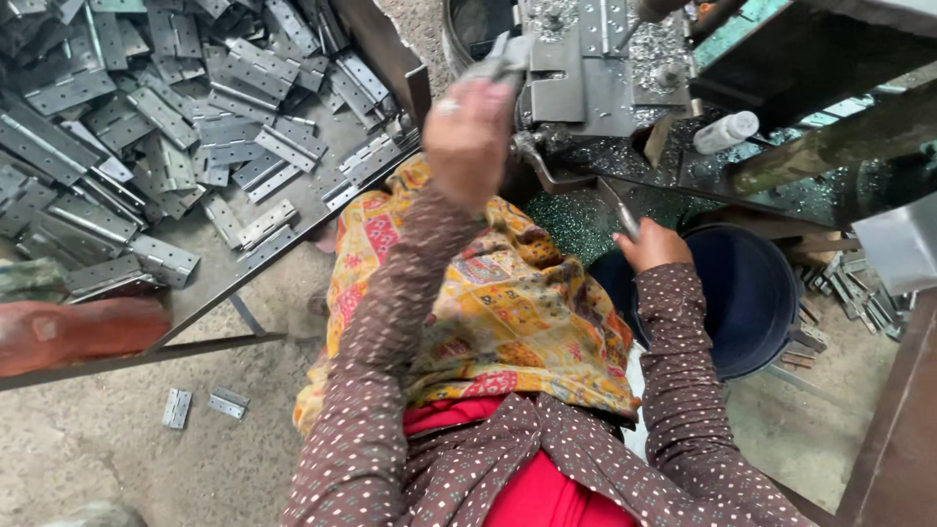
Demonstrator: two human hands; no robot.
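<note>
Left hand: your left hand point(468, 137) is raised at top centre, blurred, clenched around a grey hinge point(500, 60) just beside the machine point(586, 68).
Right hand: your right hand point(652, 244) grips a lever point(617, 207) – centre right, above the dark bucket point(752, 293).
Pile: hinges point(166, 127) heaped on the tray point(322, 146), upper left.
Floor: two hinges point(203, 404), lower left.

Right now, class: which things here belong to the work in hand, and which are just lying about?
In use:
left hand holding a hinge
right hand on the lever
press bed

Lying about:
hinge pile
two floor hinges
white bottle
dark bucket
</note>
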